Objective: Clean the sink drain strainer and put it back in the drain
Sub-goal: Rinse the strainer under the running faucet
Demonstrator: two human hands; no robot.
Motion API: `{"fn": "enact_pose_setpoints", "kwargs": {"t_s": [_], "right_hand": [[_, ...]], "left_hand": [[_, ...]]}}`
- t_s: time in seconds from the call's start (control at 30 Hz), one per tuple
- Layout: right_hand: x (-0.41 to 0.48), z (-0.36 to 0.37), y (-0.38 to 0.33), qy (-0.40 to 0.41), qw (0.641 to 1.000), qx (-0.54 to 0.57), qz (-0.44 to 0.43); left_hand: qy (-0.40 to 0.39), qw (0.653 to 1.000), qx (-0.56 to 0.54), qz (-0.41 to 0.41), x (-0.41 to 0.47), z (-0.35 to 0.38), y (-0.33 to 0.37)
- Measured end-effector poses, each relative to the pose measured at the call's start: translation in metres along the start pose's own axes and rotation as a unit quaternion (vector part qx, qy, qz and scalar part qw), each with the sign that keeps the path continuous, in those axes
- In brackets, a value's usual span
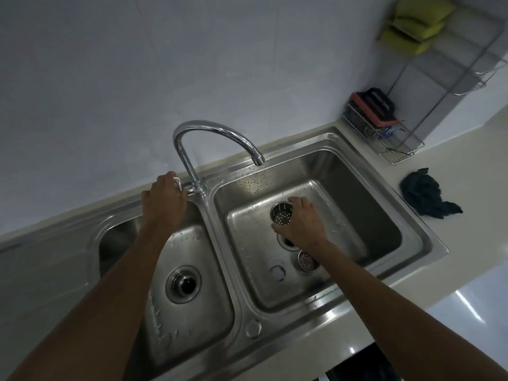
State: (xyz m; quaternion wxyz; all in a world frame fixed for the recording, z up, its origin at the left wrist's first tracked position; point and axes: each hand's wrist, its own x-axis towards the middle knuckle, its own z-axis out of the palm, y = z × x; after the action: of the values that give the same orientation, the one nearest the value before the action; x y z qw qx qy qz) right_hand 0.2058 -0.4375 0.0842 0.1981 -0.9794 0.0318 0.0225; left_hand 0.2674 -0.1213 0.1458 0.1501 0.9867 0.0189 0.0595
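My right hand (301, 224) grips a perforated steel strainer basket (281, 214) above the floor of the right sink basin (357, 224), its open mouth turned toward me. Just below the hand lies the open drain hole (286, 241), partly hidden by my wrist. A second perforated strainer piece (306, 260) lies on the basin floor beside the drain, and a small round cap (277, 270) sits left of it. My left hand (165, 200) is closed over the tap handle at the base of the chrome faucet (214, 133). No water is seen at the spout.
The left basin (192, 243) has its own drain plug (183, 284). A dark cloth (424, 192) lies on the counter at the right. A wire rack (384, 133) with a sponge and brush stands in the back right corner, with green sponges (417, 23) on a wall shelf above.
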Motion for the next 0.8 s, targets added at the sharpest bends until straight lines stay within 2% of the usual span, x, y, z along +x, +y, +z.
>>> {"fn": "enact_pose_setpoints", "kwargs": {"t_s": [0.1, 0.2, 0.33, 0.53, 0.8], "right_hand": [[0.001, 0.003, 0.002, -0.007, 1.000, -0.008, 0.000], [0.000, 0.007, 0.000, -0.018, 1.000, -0.011, 0.000], [0.004, 0.010, -0.001, -0.020, 1.000, -0.017, -0.003], [0.010, 0.012, -0.003, -0.021, 1.000, -0.020, -0.005], [0.016, 0.015, -0.007, -0.014, 0.999, -0.027, -0.011]], "left_hand": [[0.022, 1.000, -0.014, 0.000, 0.003, 0.001, -0.005], [0.038, 0.999, 0.018, -0.009, 0.017, -0.003, -0.012], [0.036, 0.997, 0.068, -0.017, 0.037, -0.006, -0.018], [0.040, 0.996, 0.066, -0.037, 0.049, 0.000, -0.023], [0.043, 0.991, 0.125, -0.035, 0.049, 0.008, -0.022]]}}
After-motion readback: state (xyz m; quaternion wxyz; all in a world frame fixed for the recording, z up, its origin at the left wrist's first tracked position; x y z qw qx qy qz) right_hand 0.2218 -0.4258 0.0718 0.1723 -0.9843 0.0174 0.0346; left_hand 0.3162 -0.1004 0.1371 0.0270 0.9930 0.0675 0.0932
